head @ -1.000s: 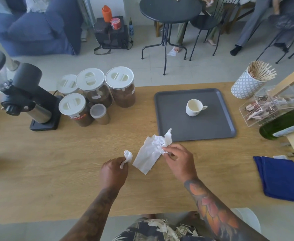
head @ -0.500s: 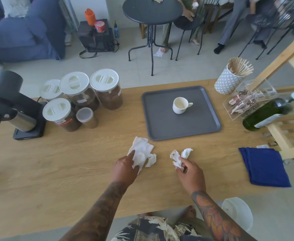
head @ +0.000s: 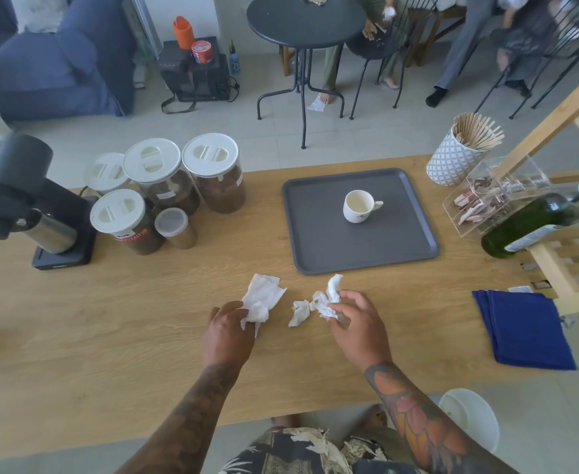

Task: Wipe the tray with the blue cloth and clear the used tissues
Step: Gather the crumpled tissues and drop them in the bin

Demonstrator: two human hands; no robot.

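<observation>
A dark grey tray (head: 319, 248) lies on the wooden counter with a white cup (head: 360, 205) standing on it. In front of the tray, my left hand (head: 228, 328) grips a crumpled white tissue (head: 262, 297). My right hand (head: 356, 323) pinches another crumpled tissue (head: 329, 297) with thumb and fingers. A small tissue scrap (head: 298, 311) lies on the counter between my hands. The folded blue cloth (head: 524, 328) lies at the counter's right front edge, apart from both hands.
Several lidded jars (head: 165, 196) and a black grinder (head: 25, 203) stand at the left. A patterned cup of wooden sticks (head: 459, 155), a clear box (head: 493, 200), a green bottle (head: 527, 227) and a wooden rack (head: 575, 254) crowd the right. A white bin (head: 469, 419) sits below the counter.
The one tissue held between both hands a second ago is now separate pieces. My left hand took the larger piece; my right hand keeps a smaller wad and a scrap lies between them.
</observation>
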